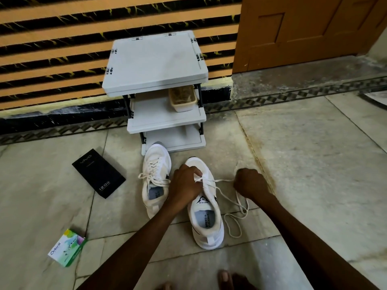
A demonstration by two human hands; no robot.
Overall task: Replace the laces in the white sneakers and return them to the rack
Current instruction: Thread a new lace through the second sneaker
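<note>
Lace (225, 180) pinched at sneaker (206, 227) by left hand (185, 185), held taut in curled right hand (250, 182) at 3 o'clock, rack (155, 59) at 12

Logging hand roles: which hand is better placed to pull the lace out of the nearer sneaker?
Probably the right hand: it grips the lace, stretched taut from the eyelets. The left hand pinches the lacing on the sneaker, better suited to steadying it.
</note>
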